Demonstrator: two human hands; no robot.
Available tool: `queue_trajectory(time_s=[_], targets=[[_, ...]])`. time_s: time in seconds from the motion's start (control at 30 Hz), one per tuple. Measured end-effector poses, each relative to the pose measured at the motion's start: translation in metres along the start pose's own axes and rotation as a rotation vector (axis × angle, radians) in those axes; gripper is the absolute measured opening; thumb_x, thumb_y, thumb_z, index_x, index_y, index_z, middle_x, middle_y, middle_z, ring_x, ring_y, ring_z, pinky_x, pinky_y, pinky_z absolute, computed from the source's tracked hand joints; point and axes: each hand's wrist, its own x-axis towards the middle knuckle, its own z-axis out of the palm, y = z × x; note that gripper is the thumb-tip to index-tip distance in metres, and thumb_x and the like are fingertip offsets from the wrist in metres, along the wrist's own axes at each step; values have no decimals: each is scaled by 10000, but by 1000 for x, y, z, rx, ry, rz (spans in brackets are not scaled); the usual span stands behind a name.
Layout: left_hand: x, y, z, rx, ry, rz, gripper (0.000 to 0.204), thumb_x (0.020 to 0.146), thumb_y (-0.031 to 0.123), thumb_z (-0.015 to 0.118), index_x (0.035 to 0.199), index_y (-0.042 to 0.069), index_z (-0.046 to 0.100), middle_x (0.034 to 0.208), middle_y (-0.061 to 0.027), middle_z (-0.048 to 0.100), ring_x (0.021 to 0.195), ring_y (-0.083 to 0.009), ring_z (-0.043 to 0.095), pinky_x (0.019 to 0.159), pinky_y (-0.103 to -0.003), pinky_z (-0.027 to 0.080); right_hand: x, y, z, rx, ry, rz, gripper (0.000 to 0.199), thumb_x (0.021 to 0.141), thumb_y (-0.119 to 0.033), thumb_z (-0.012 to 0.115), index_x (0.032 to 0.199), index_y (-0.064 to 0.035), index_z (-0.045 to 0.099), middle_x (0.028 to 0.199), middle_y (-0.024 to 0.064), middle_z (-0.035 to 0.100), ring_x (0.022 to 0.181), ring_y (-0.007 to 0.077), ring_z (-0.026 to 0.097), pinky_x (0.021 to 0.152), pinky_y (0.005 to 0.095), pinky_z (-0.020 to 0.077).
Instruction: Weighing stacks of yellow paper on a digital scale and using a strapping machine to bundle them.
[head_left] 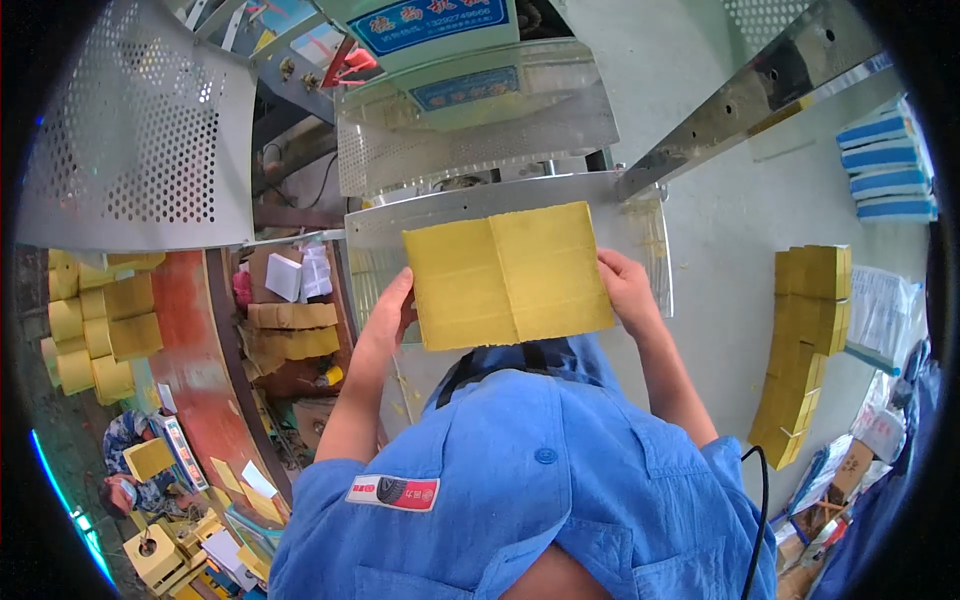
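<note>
A wide stack of yellow paper [460, 275], with a seam down its middle, is held up in front of my body. My left hand [390, 308] is closed on its left edge, the fingers partly hidden behind it. At the opposite edge my right hand [630, 288] grips the stack, its fingertips also out of sight underneath. Just beyond and under the paper lies the metal table of a machine [378, 232]. A clear guard [480, 130] tilts over the machine's far side.
A perforated metal panel [140, 130] stands at the upper left, a steel beam [740, 110] at the upper right. Yellow paper bundles [800, 350] are piled on the right, with more bundles [100, 320] far left. A red-brown table [190, 350] and a co-worker [140, 460] are to the left.
</note>
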Motion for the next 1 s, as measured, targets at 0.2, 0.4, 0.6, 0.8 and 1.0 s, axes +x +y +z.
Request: queue_trajectory(time_s=[0.2,0.4,0.6,0.8,1.0], targets=[[-7,15,11,104,-50,-2,583,984,363,543,1457,49,410,1375,-83,521,1297,-225,467,1038,-366,395,6,-21,4,-172,-36,31,274,964,-120,535,1178,-4,661,1001,32,703,918,97,613,835,256,484],[-15,10,28,234,-170,277,735,876,50,671,1511,57,300,1429,-84,465,1322,-205,436,1096,-374,344,16,-42,-8,344,19,-170,322,953,-73,552,1261,-22,633,1167,16,669,1068,108,588,953,270,444],[27,-31,57,72,-232,443,703,888,-78,597,1485,57,251,1427,-113,450,1331,-217,456,1107,-384,383,54,-19,-12,535,105,-199,328,933,-88,599,1246,2,639,1188,50,665,1088,133,600,962,276,447],[45,-30,64,255,-136,453,602,917,-23,607,1443,24,319,1372,-121,515,1264,-221,524,1057,-369,435,60,-10,-17,552,216,-223,287,914,-58,603,1185,13,663,1086,51,684,969,131,620,882,253,470],[52,-43,79,303,-25,503,522,915,13,643,1382,15,409,1257,-81,601,1167,-166,586,974,-313,477,52,-17,-23,261,513,-267,123,909,-18,592,1005,14,664,948,33,669,879,114,600,807,245,474]])
